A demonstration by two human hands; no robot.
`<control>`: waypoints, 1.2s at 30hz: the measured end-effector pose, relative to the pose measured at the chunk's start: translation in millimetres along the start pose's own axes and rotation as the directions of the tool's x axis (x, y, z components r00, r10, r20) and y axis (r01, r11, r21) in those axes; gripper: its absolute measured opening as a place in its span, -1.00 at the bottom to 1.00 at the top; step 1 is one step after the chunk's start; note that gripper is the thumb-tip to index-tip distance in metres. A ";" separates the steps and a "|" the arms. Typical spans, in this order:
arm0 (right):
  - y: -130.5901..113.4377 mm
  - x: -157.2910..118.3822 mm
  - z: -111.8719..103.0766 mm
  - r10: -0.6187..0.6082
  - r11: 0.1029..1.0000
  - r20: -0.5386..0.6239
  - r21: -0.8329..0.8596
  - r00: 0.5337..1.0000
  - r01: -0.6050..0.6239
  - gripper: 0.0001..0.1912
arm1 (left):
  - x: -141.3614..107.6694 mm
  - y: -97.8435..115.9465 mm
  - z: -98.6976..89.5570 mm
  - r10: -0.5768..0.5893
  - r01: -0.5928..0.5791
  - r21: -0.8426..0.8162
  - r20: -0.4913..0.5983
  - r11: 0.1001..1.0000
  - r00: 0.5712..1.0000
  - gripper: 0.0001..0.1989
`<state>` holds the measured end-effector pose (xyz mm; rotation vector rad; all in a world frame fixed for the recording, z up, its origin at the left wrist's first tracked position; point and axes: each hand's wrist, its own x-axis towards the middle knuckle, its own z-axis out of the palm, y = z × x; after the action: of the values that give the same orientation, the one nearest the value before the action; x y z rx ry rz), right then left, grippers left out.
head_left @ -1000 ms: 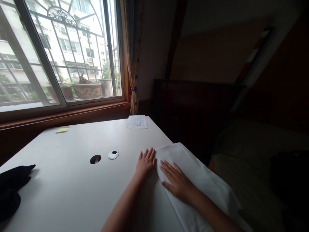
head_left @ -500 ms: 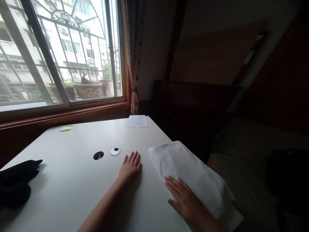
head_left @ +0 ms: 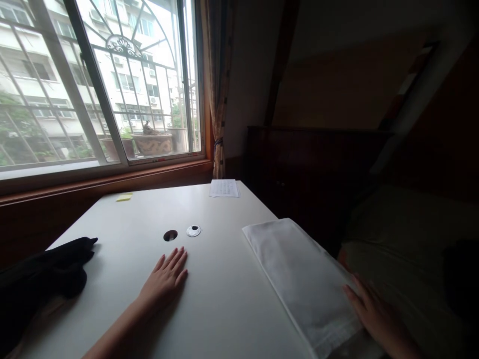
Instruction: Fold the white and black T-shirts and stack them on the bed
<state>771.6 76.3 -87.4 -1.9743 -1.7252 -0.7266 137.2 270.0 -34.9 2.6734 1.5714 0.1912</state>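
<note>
My left hand (head_left: 165, 273) lies palm down on the white table (head_left: 220, 294), fingers stretched out, with nothing in it. A flat white piece, seemingly folded cloth (head_left: 295, 274), rests along the table's right side, its right part reaching the edge. My right hand (head_left: 376, 311) is at the right border of this white cloth, thumb and fingers extended and apart. In the dim light its fingertips partly merge with the background, and whether they press on the cloth's edge is hard to see.
Black cloth (head_left: 56, 274) lies on the left. Farther back are a table hole (head_left: 170, 235), its round cover (head_left: 193, 231), yellow notes (head_left: 124, 197) and printed papers (head_left: 224, 188). A barred window (head_left: 123, 85) and a tied curtain (head_left: 218, 119) stand behind.
My left hand has slid left and nearer across the table. My right hand has moved from the cloth's left part to its right border. The view has turned slightly left.
</note>
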 end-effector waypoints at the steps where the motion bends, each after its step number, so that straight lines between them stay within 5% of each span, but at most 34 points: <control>1: -5.3 -1.5 -1.0 -0.016 0.999 -0.028 -0.039 0.999 0.015 -0.42 | -10.3 -6.6 -1.8 -0.008 0.008 0.001 -0.002 1.000 1.000 -0.40; 6: -79.5 25.3 -20.7 -0.218 0.976 0.002 -0.002 0.976 0.218 -0.48 | -60.4 -33.4 -13.2 -0.042 0.042 -0.001 0.022 0.999 0.999 -0.41; 12: -256.7 75.9 -53.1 -0.370 0.892 0.090 0.314 0.924 0.327 -0.43 | -91.8 -50.5 -20.7 -0.019 0.018 -0.016 -0.044 1.000 0.999 -0.42; 16: -355.0 83.1 -55.6 -0.600 0.758 0.283 0.501 0.748 0.418 -0.40 | -95.5 -58.5 -31.9 -0.030 0.028 -0.013 -0.159 1.000 0.987 -0.54; 19: -398.1 80.7 -51.1 -0.683 0.695 0.381 0.601 0.623 0.394 -0.37 | -104.5 -79.3 -49.6 -0.129 0.144 0.018 -0.352 0.989 0.927 -0.58; 22: -413.5 79.9 -46.4 -0.701 0.668 0.393 0.653 0.594 0.356 -0.36 | -127.3 -113.3 -70.9 -0.218 0.316 0.089 -0.550 0.945 0.806 -0.56; 25: -409.1 81.5 -40.6 -0.692 0.664 0.385 0.671 0.611 0.330 -0.36 | -160.2 -147.6 -87.9 -0.386 0.579 0.145 -0.614 0.802 0.689 -0.47; 30: -395.7 81.0 -25.8 -0.660 0.652 0.317 0.692 0.681 0.311 -0.37 | -198.5 -178.3 -99.5 -0.685 0.831 0.129 -0.504 0.541 0.525 -0.24; 33: -394.2 79.5 -19.5 -0.657 0.640 0.286 0.700 0.697 0.317 -0.38 | -202.2 -180.5 -103.4 -0.761 0.875 0.063 -0.466 0.480 0.451 -0.30; 36: -394.5 79.9 -19.9 -0.665 0.634 0.287 0.706 0.690 0.316 -0.39 | -200.3 -177.6 -108.1 -0.791 0.891 0.033 -0.445 0.453 0.419 -0.42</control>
<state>386.7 182.2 -32.4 -1.2528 -2.4995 0.3055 -126.6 178.5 38.3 1.5851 3.0498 0.4762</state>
